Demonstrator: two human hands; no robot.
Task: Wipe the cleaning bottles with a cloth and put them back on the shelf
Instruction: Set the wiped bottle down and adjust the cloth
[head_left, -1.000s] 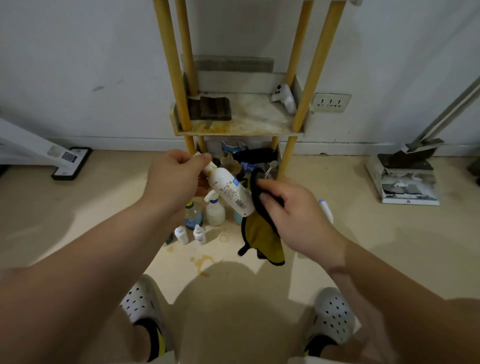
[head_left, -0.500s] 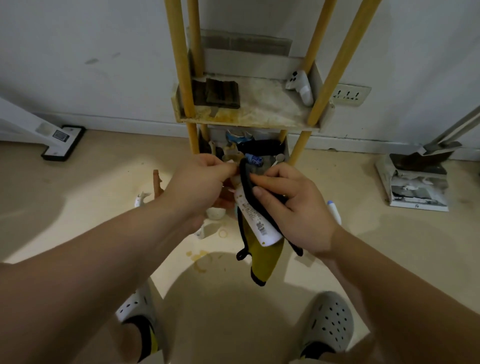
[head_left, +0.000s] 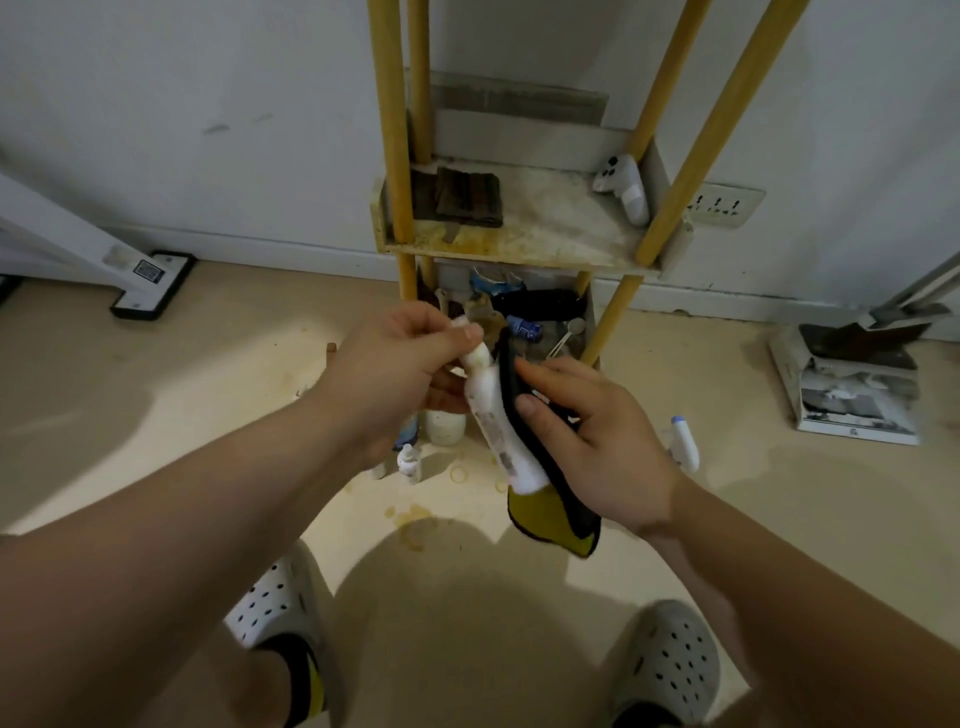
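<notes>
A white labelled bottle (head_left: 496, 421) hangs cap-up in front of the shelf, tilted a little. My left hand (head_left: 395, 364) pinches its cap end. My right hand (head_left: 587, 441) holds a black and yellow cloth (head_left: 553, 514) wrapped against the bottle's right side, fingers curled over it. The yellow-posted shelf unit (head_left: 519, 244) stands against the wall; its stained middle board carries a dark folded cloth (head_left: 465, 197) and a white spray head (head_left: 626, 187). Several small bottles (head_left: 441, 428) stand on the floor below my hands, partly hidden.
The lower shelf holds clutter: a blue wrapper, a black item and a spoon (head_left: 563, 335). A white bottle with a blue tip (head_left: 683, 444) lies on the floor at right. A dustpan set (head_left: 852, 384) sits far right, a mop base (head_left: 150, 286) far left. Stains mark the floor.
The bottle swung from lying sideways to cap-up, and my right hand brought the cloth onto its side and slid it down. The view moved closer to the shelf.
</notes>
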